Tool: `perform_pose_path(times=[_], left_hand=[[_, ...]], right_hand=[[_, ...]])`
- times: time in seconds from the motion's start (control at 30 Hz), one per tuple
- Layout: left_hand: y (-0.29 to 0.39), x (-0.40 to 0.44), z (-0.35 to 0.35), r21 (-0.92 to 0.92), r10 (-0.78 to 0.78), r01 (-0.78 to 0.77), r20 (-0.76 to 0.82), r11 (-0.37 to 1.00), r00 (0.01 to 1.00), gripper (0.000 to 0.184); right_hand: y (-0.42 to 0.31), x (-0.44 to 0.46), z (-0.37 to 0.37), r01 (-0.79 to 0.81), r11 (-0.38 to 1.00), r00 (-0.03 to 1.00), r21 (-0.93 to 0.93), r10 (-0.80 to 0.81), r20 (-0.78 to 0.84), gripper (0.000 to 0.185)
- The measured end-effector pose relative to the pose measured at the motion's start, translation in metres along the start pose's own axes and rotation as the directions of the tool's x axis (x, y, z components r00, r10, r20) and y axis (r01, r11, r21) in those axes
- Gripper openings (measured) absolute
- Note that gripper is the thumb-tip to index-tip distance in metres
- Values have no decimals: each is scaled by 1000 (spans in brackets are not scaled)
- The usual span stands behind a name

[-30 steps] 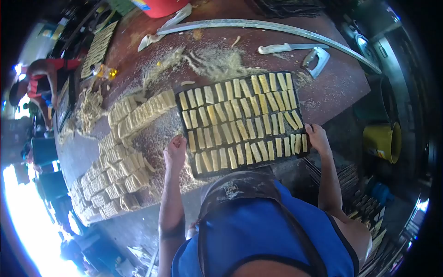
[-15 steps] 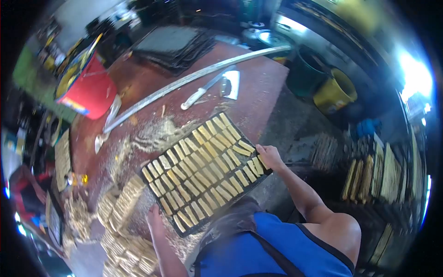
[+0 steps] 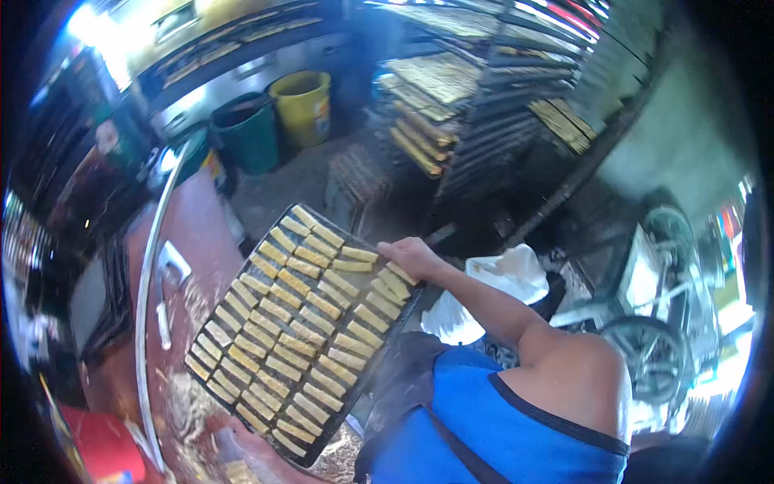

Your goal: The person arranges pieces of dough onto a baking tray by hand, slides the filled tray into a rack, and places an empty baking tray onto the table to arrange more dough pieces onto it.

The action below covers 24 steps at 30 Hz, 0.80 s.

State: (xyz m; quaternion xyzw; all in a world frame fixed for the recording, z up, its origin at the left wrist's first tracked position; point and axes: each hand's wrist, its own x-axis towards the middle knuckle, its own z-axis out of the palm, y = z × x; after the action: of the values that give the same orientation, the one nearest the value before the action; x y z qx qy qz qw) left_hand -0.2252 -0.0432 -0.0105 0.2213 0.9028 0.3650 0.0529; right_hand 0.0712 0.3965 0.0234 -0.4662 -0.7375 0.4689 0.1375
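Note:
A dark baking tray [image 3: 352, 385] carries rows of pale yellow dough strips [image 3: 300, 345]. My right hand [image 3: 413, 260] grips its far right edge, thumb on top and fingers hidden beneath. At the near left edge is my left hand [image 3: 246, 449], blurred and low in the view; it appears to hold the rim, though its fingers are mostly hidden. Some strips by my right hand lie askew.
Left of the tray, the red table [image 3: 205, 222] bears a long pale bar [image 3: 147, 282], a cleaver [image 3: 172, 262] and a knife [image 3: 164, 324]. Ahead stand a green bin [image 3: 246, 137], a yellow bucket [image 3: 304, 113] and a loaded rack [image 3: 476, 105]. A wheeled machine [image 3: 645, 355] stands right.
My view has swung to the right, bringing the rack and machine in. The tray has turned with me, away from the stacked strips, with my right hand still on its edge.

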Motion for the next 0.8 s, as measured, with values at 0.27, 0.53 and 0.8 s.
perform_pose_path(times=[0.27,0.53,0.8], left_hand=[[-37,100,81,-522,323,-281,-11,806,946,40],[166,84,182,-852,332,32,238,522,913,35],[205,97,275,-754,348,-140,124,642,929,34]], right_hand=[[35,-93,25,-14,611,976,791,182,-123,52],[77,-111,-135,373,179,928,911,-49,-370,78],[131,-58,-152,392,55,900,918,182,-396,47]])
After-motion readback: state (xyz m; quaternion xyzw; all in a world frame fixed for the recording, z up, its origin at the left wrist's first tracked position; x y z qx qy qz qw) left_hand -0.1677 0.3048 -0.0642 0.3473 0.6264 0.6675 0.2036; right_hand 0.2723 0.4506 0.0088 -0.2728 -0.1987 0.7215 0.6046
